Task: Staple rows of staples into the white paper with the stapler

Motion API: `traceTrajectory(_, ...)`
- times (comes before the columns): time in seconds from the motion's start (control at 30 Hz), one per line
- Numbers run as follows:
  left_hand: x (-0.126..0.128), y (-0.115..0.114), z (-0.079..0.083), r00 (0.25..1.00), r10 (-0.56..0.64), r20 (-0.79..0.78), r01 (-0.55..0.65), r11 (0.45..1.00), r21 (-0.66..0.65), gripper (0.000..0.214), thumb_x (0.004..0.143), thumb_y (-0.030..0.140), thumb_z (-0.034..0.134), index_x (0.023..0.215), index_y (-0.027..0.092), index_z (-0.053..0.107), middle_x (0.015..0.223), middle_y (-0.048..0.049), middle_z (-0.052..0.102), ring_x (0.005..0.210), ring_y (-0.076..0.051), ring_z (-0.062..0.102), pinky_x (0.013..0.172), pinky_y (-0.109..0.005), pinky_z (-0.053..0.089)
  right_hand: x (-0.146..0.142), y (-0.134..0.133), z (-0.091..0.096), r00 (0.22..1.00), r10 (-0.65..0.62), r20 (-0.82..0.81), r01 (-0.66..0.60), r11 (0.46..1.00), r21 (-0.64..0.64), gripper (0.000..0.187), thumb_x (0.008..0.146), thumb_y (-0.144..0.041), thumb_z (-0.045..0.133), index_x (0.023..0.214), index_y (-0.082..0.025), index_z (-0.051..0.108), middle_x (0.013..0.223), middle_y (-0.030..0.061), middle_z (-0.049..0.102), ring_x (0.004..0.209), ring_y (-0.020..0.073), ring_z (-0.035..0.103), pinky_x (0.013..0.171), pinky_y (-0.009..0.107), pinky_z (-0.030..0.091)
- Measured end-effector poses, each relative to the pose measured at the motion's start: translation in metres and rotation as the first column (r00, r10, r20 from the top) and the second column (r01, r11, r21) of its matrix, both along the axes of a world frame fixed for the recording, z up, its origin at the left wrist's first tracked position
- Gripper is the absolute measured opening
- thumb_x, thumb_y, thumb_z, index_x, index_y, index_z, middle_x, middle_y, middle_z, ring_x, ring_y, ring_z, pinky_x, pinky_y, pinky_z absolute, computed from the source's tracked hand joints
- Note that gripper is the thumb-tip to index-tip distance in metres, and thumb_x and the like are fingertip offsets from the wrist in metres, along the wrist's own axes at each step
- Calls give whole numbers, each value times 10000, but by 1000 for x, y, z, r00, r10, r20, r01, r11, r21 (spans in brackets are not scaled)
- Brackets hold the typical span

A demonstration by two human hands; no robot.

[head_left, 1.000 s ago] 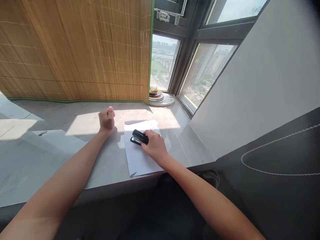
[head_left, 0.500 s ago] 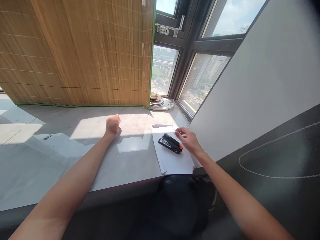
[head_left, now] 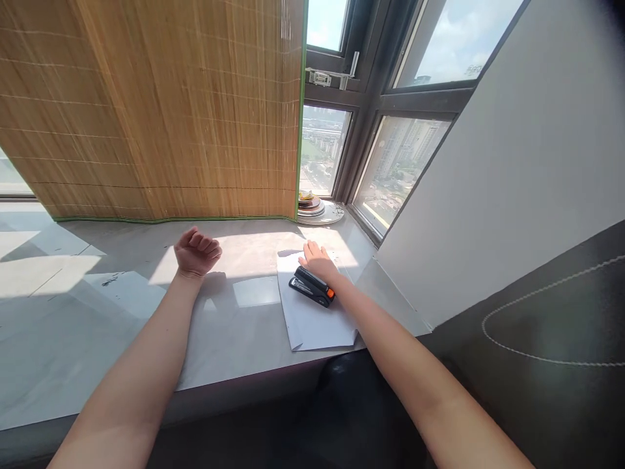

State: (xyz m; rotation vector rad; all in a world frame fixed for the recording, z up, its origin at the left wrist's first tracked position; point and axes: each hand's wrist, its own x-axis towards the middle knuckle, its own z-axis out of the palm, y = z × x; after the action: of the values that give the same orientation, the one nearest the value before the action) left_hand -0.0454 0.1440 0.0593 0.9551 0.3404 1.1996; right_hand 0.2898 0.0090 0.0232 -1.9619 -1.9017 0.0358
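A black stapler (head_left: 311, 286) with an orange end lies on white sheets of paper (head_left: 312, 331) near the front edge of the pale stone sill. My right hand (head_left: 319, 262) rests palm down on the far part of the paper, just beyond the stapler, its fingers stretched out. The right wrist passes close to the stapler's orange end. Off to the left, my left hand (head_left: 196, 253) is curled into a loose fist above the sill, apart from the paper. Nothing shows in its fingers.
Stacked plates (head_left: 312, 210) stand in the window corner. A bamboo blind (head_left: 170, 117) hangs along the back of the sill (head_left: 234, 339). On the right rises a white wall (head_left: 498, 176), and a beaded cord (head_left: 512, 356) loops beside it.
The paper has slid left with the stapler on it. My right hand has flattened from a curled pose onto the paper, moving left. My left fist has moved left and turned.
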Motion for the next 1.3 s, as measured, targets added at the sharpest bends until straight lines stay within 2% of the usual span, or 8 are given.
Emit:
traceTrajectory(0.17, -33, 7, -2, 947, 260, 189, -294, 938, 184, 660, 1034, 494, 495, 622, 189, 79, 614, 34, -107, 509, -143, -11, 405, -308, 77, -106, 45, -8, 988, 155, 3, -154, 981, -119, 582, 1105, -412, 522, 1643, -195, 468, 1746, 133, 336, 1653, 275, 253, 1352, 498, 211)
traceTrajectory(0.4, -31, -2, 0, 939, 343, -27, -330, 919, 214, 723, 941, 645, 563, 627, 208, 80, 573, 53, -95, 489, -138, 0, 419, -324, 84, -182, 67, -16, 970, 242, -41, -244, 966, -89, 733, 1122, -444, 397, 1728, -73, 219, 1784, 162, 121, 1679, 285, 134, 1361, 559, 151)
traceTrajectory(0.63, -27, 2, -5, 956, 287, -58, -285, 958, 45, 719, 936, 623, 575, 607, 214, 83, 527, 47, -51, 416, -122, 103, 387, -285, 177, -130, 43, -17, 987, 157, -19, -158, 982, -100, 751, 1095, -442, 452, 1706, -40, 280, 1770, 199, 211, 1666, 325, 182, 1359, 523, 165)
traceTrajectory(0.87, 3, -4, -8, 956, -45, -291, 32, 998, -49, 729, 939, 622, 581, 577, 240, 77, 519, 61, -4, 401, -111, 160, 388, -276, 245, -29, 0, -19, 999, 21, 26, -17, 991, -131, 638, 1091, -390, 444, 1656, -96, 425, 1667, 199, 463, 1655, 340, 227, 1328, 534, 209)
traceTrajectory(0.93, 26, -19, -7, 877, -176, -448, 185, 982, -25, 710, 922, 594, 621, 567, 244, 115, 524, 59, 63, 431, -106, 192, 414, -280, 272, -15, -8, -20, 999, -8, 39, 13, 991, -130, 644, 1092, -381, 439, 1665, -88, 406, 1663, 213, 463, 1658, 342, 213, 1322, 542, 211)
traceTrajectory(1.03, 63, -54, -6, 749, -132, -649, 284, 949, 134, 622, 980, 592, 566, 590, 251, 222, 551, 52, 172, 478, -107, 236, 457, -291, 275, -11, -11, -21, 999, -29, 41, 34, 991, -131, 656, 1100, -376, 420, 1682, -78, 359, 1714, 222, 368, 1659, 344, 211, 1324, 550, 186)
traceTrajectory(1.13, 87, -94, -11, 573, 232, -786, 214, 884, 416, 460, 1056, 499, 439, 683, 229, 452, 637, 8, 428, 595, -136, 433, 572, -312, 391, -15, -10, -19, 999, -38, 9, 38, 993, -116, 671, 1095, -369, 432, 1673, -41, 342, 1739, 240, 304, 1649, 345, 237, 1329, 523, 171)
traceTrajectory(1.3, 84, -145, -35, 209, 669, -713, 399, 607, 687, 199, 1011, 280, 536, 1084, 231, 715, 1191, -125, 690, 1098, -308, 611, 968, -476, 489, -15, -15, -8, 992, -47, -119, 53, 997, 47, 618, 1061, -297, 501, 1598, 0, 430, 1656, 264, 451, 1602, 331, 337, 1298, 469, 256)
